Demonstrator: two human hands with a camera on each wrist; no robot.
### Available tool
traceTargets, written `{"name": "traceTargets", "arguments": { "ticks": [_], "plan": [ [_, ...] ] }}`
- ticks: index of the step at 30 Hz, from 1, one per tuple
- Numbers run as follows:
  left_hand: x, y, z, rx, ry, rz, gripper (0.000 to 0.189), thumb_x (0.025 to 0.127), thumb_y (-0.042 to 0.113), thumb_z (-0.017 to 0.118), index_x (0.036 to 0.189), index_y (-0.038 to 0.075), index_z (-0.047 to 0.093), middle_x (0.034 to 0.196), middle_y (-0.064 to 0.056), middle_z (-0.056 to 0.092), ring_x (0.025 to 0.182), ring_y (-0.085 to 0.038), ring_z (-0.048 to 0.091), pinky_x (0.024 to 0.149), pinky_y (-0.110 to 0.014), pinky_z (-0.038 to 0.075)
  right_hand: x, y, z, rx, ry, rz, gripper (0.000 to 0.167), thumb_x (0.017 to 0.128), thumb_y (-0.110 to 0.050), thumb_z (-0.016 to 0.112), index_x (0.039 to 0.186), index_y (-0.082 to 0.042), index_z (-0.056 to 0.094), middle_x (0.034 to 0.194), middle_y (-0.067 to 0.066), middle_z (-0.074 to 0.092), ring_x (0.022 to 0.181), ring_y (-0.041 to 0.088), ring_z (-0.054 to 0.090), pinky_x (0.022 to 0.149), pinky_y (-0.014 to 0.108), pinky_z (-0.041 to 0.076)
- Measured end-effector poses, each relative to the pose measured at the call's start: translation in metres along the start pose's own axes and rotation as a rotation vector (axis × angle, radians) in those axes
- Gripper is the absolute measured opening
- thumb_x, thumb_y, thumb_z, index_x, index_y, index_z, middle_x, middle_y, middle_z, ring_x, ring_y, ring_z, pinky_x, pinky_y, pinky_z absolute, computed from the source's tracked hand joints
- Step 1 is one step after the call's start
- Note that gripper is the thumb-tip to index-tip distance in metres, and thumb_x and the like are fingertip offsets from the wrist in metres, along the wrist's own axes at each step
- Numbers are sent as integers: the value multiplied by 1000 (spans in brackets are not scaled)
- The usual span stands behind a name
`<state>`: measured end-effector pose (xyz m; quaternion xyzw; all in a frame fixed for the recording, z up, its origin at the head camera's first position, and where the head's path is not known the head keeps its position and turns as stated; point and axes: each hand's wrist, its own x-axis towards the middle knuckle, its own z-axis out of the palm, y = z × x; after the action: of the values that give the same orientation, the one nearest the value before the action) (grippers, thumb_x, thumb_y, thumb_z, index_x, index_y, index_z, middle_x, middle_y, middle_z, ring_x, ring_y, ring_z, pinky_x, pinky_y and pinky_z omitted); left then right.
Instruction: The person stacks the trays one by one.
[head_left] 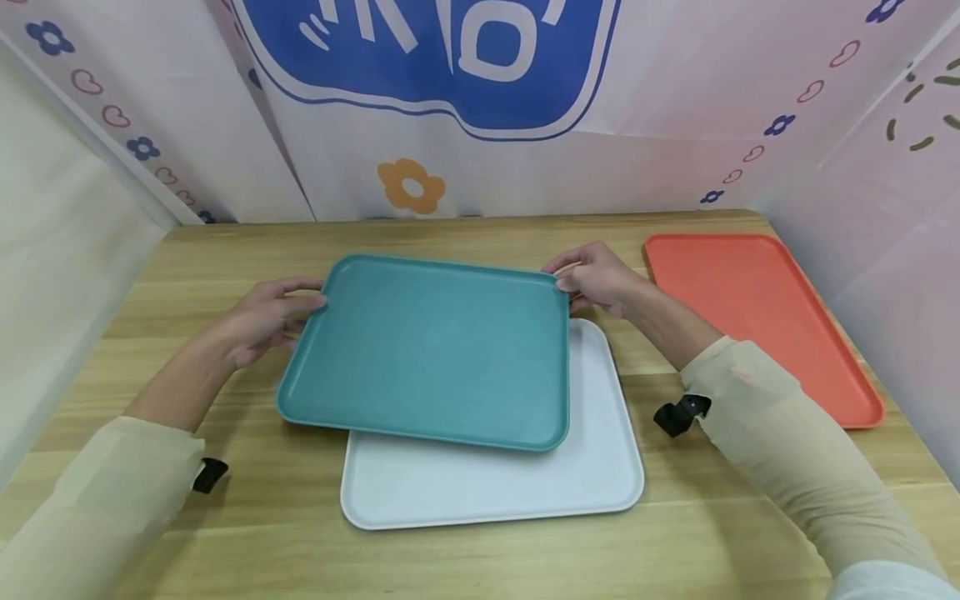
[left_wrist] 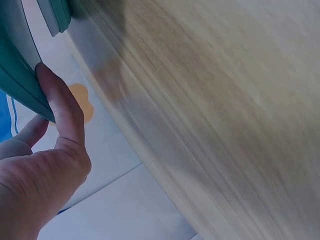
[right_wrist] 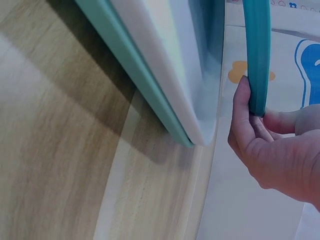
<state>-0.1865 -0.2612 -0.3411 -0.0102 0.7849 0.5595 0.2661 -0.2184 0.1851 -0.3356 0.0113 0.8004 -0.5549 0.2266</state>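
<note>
A teal rectangular tray point(head_left: 435, 354) is raised and slightly turned above a white tray point(head_left: 495, 487) in the head view. My left hand point(head_left: 262, 321) pinches its left edge, thumb on the rim and fingers beneath. At the far right corner, my right hand point(head_left: 596, 279) grips the rim between thumb and fingers. The right wrist view shows a gap between the held tray point(right_wrist: 257, 55) and the white tray point(right_wrist: 155, 65). Beneath the white one lies a pale green tray point(right_wrist: 127, 65), hidden from the head view.
An orange-red tray point(head_left: 765, 325) lies on the wooden table point(head_left: 247, 533) at the right, partly behind my right forearm. A printed white backdrop point(head_left: 600, 175) stands along the table's far edge. Black wrist cameras point(head_left: 681, 414) stick out from both sleeves.
</note>
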Motion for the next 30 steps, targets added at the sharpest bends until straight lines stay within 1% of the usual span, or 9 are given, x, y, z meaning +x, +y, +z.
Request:
{"name": "traceTargets", "arguments": {
  "ticks": [4,7,13,19,25,30],
  "plan": [
    [2,1,2,41,17,7,62,111,26,50,162,-1,24,105,7,71,94,-10,72,84,-34,62,0,1,-1,1,2,-6,32,102,8,48,132,8,59,103,15,73,75,17,69,67,29,62],
    [4,1,3,54,29,13,62,111,26,51,160,-2,26,108,7,70,96,-9,72,85,-33,61,-1,2,-2,0,6,-9,32,102,8,48,132,8,59,105,16,73,76,17,69,68,29,62],
    [8,3,6,47,45,26,59,111,25,51,157,-5,29,106,7,70,95,-8,71,86,-34,62,-1,3,-3,6,10,-4,33,102,8,48,133,9,59,109,17,72,76,16,69,67,28,61],
    [11,6,9,56,69,25,58,110,27,52,155,-5,33,107,7,68,95,-7,70,86,-33,61,-1,3,-5,-3,24,-1,34,102,8,48,134,8,59,111,18,71,76,14,69,67,28,61],
    [13,9,13,60,87,15,60,110,28,53,156,-5,32,107,6,68,94,-6,70,85,-33,62,-1,5,-7,-11,30,0,33,102,8,48,132,8,59,115,20,71,78,14,69,68,29,61],
    [14,12,15,67,95,29,62,109,28,54,158,-3,31,108,4,68,92,-7,70,82,-33,62,-3,6,-7,-23,22,-4,31,103,7,48,131,7,59,113,19,71,78,15,69,69,29,61]
  ]
}}
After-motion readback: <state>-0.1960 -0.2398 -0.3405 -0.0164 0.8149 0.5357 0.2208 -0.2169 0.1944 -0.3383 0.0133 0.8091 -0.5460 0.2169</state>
